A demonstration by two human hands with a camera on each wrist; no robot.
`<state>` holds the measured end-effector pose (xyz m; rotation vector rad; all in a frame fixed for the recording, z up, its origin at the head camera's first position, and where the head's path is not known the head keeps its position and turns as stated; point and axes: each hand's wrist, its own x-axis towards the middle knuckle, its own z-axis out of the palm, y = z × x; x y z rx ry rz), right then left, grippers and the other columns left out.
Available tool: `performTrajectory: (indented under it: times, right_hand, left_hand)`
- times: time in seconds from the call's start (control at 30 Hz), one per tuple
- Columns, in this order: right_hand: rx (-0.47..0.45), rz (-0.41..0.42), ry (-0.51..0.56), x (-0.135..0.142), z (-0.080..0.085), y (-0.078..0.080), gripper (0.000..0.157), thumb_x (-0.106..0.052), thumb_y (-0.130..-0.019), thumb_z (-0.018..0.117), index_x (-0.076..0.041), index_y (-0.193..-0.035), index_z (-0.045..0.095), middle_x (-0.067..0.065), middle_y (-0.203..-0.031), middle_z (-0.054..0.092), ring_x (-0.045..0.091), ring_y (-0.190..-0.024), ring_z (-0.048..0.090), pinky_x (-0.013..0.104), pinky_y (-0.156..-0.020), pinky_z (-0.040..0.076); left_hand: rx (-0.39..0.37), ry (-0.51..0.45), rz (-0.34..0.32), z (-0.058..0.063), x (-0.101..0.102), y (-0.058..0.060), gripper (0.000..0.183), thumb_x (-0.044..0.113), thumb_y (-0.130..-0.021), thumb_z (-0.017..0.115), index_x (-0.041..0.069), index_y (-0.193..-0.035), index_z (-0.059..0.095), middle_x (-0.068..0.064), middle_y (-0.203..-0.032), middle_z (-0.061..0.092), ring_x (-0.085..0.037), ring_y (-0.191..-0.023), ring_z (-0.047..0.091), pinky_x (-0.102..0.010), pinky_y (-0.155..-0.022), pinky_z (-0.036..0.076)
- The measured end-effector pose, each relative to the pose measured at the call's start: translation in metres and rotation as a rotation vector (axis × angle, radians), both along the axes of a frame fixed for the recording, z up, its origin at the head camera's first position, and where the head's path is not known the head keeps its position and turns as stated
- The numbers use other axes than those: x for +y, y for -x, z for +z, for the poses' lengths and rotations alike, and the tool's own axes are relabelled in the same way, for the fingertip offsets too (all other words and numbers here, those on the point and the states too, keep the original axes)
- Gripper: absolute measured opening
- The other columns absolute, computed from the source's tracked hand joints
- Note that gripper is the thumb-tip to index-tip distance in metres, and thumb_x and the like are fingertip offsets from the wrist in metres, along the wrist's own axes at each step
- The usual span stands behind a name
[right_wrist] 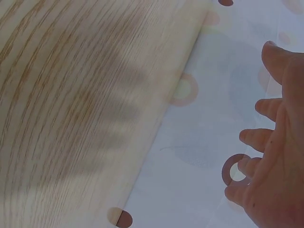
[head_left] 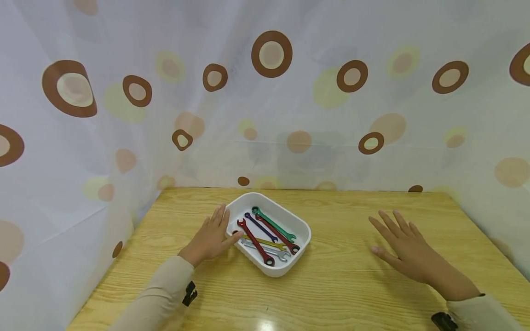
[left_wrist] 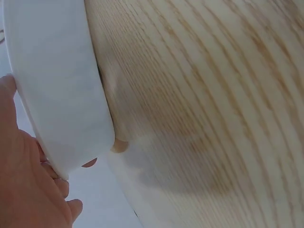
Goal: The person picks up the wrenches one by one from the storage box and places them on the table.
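Observation:
A white plastic tray [head_left: 278, 271] sits on the wooden table, left of the middle in the head view. Inside it lie several wrenches: a red one [head_left: 257, 244], a green one [head_left: 276, 226], a purple one [head_left: 262, 227], a yellow one [head_left: 267, 242], a silver one [head_left: 271, 250] and a second red one partly under others. My left hand [head_left: 210, 236] is at the tray's left side, fingers straight and thumb over the rim. The left wrist view shows that hand close against the tray wall [left_wrist: 57, 85]. Far to the tray's right, my right hand [head_left: 407, 248] hovers over the table, fingers spread, holding nothing.
The light wooden table [head_left: 331, 294] runs back to a white curtain [head_left: 232, 161] patterned with brown rings and pale dots. That curtain also encloses the left and right sides. Each wrist carries a dark strap, the left strap [head_left: 189, 294] hanging below the sleeve.

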<state>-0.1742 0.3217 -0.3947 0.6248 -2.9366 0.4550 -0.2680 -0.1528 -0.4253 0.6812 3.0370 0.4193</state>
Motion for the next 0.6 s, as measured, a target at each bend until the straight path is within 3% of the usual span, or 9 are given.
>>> performTrajectory:
  times: [0.6]
  right_hand:
    - [0.006,0.041,0.032,-0.019,0.005,0.011,0.069,-0.038,-0.098,0.052,-0.016,-0.154,0.019,0.024,-0.156,0.016,0.046,-0.144,0.001,0.069,-0.108,0.006]
  left_hand:
    - [-0.027,-0.014,-0.035,0.004,-0.001,-0.003,0.09,0.059,-0.096,0.039,-0.01,-0.149,0.013,-0.025,-0.158,0.004,-0.038,-0.146,0.004,-0.05,-0.117,0.013]
